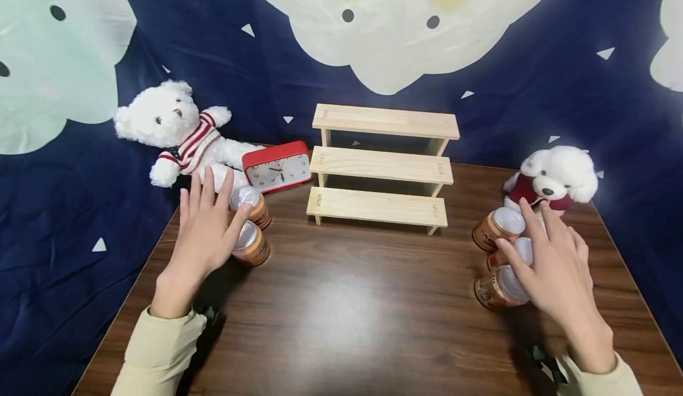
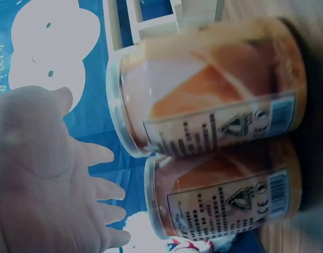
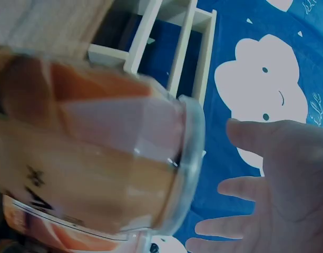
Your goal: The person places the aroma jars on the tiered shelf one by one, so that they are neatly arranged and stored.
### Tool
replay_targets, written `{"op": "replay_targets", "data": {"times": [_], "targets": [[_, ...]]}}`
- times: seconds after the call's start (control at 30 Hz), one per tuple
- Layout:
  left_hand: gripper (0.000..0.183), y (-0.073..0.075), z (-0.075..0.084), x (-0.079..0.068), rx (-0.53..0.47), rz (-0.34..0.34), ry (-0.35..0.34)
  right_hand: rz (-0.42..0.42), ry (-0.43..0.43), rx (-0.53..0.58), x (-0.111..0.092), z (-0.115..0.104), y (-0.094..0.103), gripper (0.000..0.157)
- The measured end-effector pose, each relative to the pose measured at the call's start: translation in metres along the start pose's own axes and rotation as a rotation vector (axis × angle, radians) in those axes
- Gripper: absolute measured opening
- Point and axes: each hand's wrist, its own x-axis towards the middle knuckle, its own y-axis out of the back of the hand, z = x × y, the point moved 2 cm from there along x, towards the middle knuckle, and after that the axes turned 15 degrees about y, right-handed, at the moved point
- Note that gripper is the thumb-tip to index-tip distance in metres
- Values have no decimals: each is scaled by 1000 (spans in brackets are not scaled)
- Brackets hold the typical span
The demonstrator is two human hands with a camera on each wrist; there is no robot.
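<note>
My left hand [image 1: 206, 224], fingers spread, hovers above and beside two orange-labelled cans with clear lids. The nearer can [image 1: 252, 248] and the farther can [image 1: 256, 206] stand upright side by side; both show large in the left wrist view, the bigger one [image 2: 214, 89] above the other [image 2: 229, 195]. On the right, my right hand [image 1: 557, 265] is spread over three similar cans. One can [image 1: 487, 230] is farthest back, a second [image 1: 496, 259] is mostly hidden, and a third [image 1: 492, 292] stands nearest. Neither hand grips anything.
A three-step wooden rack [image 1: 373, 206] stands at the back middle of the brown table [image 1: 341, 313]. Left of it are a red clock [image 1: 277, 168] and a white teddy bear [image 1: 197, 147] in a striped sweater. A white plush dog [image 1: 560, 173] sits behind the right-hand cans.
</note>
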Motion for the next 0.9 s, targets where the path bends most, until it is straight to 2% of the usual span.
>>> {"op": "replay_targets", "data": {"times": [0.17,0.4,0.47,0.57,0.67,0.77,0.9], "targets": [[78,-6,13,-15,-67,46,-60,98,-4,11,-11,-8,-2,73],[74,-17,42,-40,-196,68,-168,216,-9,17,-21,-18,-7,68],[73,-20,50,-45,-207,60,-195,244,-12,18,-23,-20,-8,66],[73,-27,60,-51,-209,3,-218,296,-37,28,-26,-23,-9,64],[74,-38,66,-54,-217,-63,-218,352,-92,42,-31,-26,-8,61],[72,-51,68,-55,-248,-76,-191,404,-159,50,-35,-28,-7,58],[69,-67,71,-57,-340,-119,-93,457,-223,37,-41,-27,-8,54]]}}
